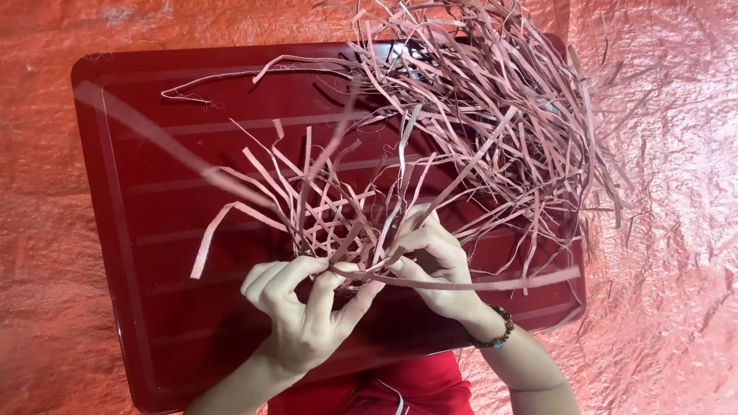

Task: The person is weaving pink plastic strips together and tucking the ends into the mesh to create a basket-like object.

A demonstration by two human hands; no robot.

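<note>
A small woven patch of pale pink flat strips (338, 227) lies on a dark red ribbed board (169, 230). My left hand (304, 307) pinches the patch's near edge between thumb and fingers. My right hand (434, 265), with a beaded bracelet at the wrist, grips strips on the patch's right side, and one long strip (492, 283) runs out to the right under it. Loose strip ends fan up and outward from the weave.
A big tangled heap of the same pink strips (507, 107) covers the board's far right corner and spills past its edge. The board rests on a crinkled orange-red sheet (676, 253). Red clothing (384, 392) shows at the bottom edge.
</note>
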